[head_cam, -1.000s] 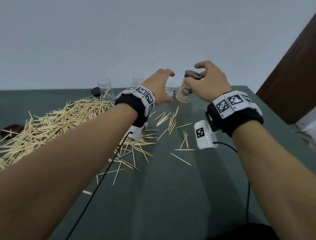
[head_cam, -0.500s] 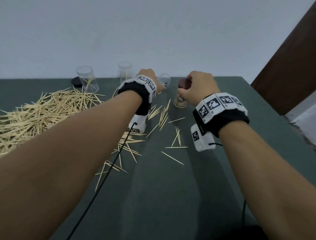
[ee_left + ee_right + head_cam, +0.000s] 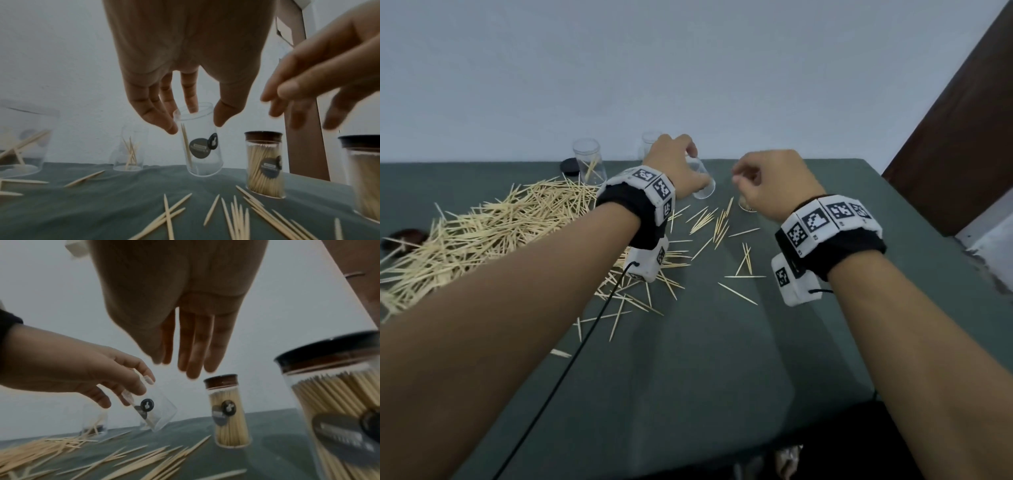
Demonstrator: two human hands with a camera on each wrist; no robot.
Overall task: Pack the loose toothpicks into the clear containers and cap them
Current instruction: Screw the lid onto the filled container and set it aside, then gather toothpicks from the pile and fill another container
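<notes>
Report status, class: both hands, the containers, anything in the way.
Left hand grips a tilted, nearly empty container. Right hand open, empty, above two capped full containers. Loose toothpicks litter the table.

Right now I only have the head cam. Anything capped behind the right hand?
Observer: Yes, two full capped jars stand there, a near jar and a far jar.
Operator: Is the right hand holding either?
Observer: No. The right hand has straight fingers and holds nothing.
Operator: What's in the left jar?
Observer: The left hand grips a tilted open jar by its rim. It looks nearly empty, with about one toothpick inside.
</notes>
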